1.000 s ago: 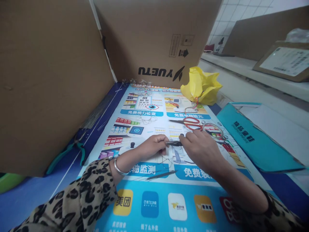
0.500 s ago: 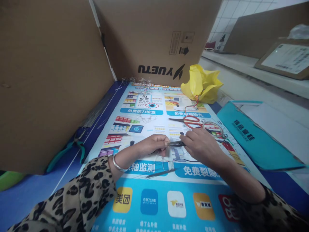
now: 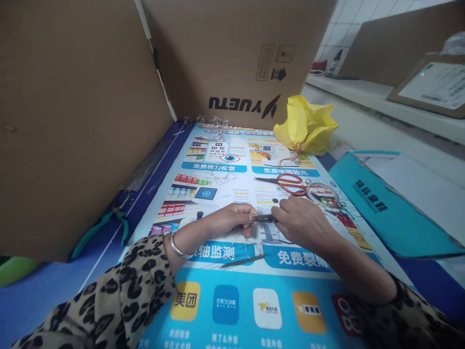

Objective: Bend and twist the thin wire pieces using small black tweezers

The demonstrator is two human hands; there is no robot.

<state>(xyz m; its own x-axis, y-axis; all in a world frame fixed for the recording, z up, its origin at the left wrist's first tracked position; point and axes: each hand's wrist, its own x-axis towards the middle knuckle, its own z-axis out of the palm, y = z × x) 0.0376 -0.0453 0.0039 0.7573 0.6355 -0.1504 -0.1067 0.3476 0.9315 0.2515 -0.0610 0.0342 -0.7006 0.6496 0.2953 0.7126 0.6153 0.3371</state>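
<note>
My right hand (image 3: pixel 303 220) is closed around a pair of dark, slim-jawed pliers (image 3: pixel 264 218), their handles hidden in the palm. The jaws point left and reach the fingertips of my left hand (image 3: pixel 234 220). That hand pinches thin wire (image 3: pixel 248 249), which hangs in fine loops beneath the fingers; where it meets the jaws is too small to make out. Just below lies a small bundle of dark wire lengths (image 3: pixel 243 261). Red-handled scissors (image 3: pixel 290 184) rest beyond my right hand, beside a coil of pale wire (image 3: pixel 323 194).
A printed poster (image 3: pixel 214 271) covers the table. Teal-handled pliers (image 3: pixel 103 232) lie at left by a tall cardboard panel (image 3: pixel 72 121). Fine wire pieces (image 3: pixel 218 128) sit at the back. At right are yellow crumpled paper (image 3: pixel 307 126) and a teal box (image 3: pixel 385 203).
The pliers have turned slightly in my right hand, and their jaws look closer together. My left hand keeps its pinch in nearly the same place. The view has shifted a little.
</note>
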